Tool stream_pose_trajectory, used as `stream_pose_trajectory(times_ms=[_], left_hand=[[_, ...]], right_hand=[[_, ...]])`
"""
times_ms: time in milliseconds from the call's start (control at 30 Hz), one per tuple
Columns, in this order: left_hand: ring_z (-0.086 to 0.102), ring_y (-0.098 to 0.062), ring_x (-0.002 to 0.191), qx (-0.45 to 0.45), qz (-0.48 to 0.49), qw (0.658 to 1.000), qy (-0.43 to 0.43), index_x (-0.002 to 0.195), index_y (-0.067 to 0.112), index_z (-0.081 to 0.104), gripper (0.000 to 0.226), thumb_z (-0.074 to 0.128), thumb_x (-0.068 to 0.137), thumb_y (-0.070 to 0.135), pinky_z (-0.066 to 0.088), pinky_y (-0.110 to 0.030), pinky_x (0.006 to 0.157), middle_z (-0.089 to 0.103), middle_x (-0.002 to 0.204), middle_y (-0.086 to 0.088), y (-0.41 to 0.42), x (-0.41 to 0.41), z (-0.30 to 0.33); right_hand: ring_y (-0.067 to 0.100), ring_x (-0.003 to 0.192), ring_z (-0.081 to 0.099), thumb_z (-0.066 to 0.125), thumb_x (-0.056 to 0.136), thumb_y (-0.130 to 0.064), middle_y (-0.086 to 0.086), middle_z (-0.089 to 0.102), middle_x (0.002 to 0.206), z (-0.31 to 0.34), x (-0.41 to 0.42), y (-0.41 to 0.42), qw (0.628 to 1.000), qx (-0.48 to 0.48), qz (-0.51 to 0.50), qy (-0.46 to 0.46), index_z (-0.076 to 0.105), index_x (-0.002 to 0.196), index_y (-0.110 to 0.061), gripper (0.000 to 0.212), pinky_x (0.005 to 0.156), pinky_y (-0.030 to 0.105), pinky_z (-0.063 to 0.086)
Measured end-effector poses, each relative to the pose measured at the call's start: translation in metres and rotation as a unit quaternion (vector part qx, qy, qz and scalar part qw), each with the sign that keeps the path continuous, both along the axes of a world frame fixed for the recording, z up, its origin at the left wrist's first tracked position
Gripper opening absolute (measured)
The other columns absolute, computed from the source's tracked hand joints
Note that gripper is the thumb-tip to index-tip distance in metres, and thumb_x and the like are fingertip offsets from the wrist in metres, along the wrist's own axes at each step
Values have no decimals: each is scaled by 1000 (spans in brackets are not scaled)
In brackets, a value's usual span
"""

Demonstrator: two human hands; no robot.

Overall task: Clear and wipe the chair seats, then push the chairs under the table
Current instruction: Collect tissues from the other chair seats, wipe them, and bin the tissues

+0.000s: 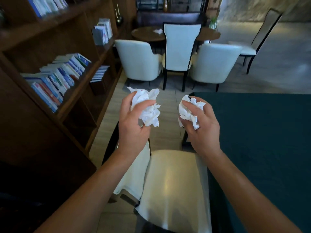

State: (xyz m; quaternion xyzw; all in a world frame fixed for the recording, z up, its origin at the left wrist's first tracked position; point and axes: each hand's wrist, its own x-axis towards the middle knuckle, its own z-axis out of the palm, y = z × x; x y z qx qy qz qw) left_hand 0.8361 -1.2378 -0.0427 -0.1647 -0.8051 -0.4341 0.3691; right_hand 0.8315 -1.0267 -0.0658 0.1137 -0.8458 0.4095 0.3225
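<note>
chair seat [171, 182] open from above; table [260, 132] blocks right, chair back [134, 169] left.

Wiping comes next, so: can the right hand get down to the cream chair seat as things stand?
Probably yes. The right hand hangs above the chair seat with nothing between them, and the seat looks bare. It already grips a crumpled tissue, which could do the wiping. The dark table lies just to the right.

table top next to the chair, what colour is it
Dark teal table; head view.
</note>
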Motion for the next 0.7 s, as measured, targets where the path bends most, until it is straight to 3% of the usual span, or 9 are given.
stream_pose_trajectory(times_ms=[100,200,367,500,700], left_hand=[[48,-5,129,47,16,999,-21,116,14,73,47,73,79,-14,41,-10,102,45,136,0,4,2,5],[48,12,123,131,24,989,-71,112,34,68,59,66,78,-14,40,-4,97,48,128,17,13,5,16],[48,18,119,111,33,990,-81,111,31,66,57,69,79,-16,40,-2,95,44,127,24,25,1,20],[50,18,116,92,36,990,-98,111,31,67,46,75,83,-5,42,-3,93,47,126,22,31,-3,18],[47,20,117,84,59,989,-110,109,40,64,54,76,83,-5,44,-5,94,46,125,25,30,-11,14]], right_hand=[[-5,121,46,62,90,-37,-15,48,137,14,-7,1,1000,11,24,13,62,131,-36,41,94,14,44],[-9,114,48,67,90,-31,-23,46,127,27,-14,3,999,-6,46,16,66,126,-34,36,91,9,41],[-5,103,51,73,88,-27,-5,57,119,33,-16,-11,994,-26,105,-3,74,119,-24,31,86,1,37],[-17,102,50,75,89,-23,-10,54,114,33,-17,-16,990,-45,137,9,75,118,-21,29,85,2,37],[-9,101,53,72,89,-26,-10,54,110,31,-31,-2,988,-75,138,-12,74,118,-24,29,83,2,38]])
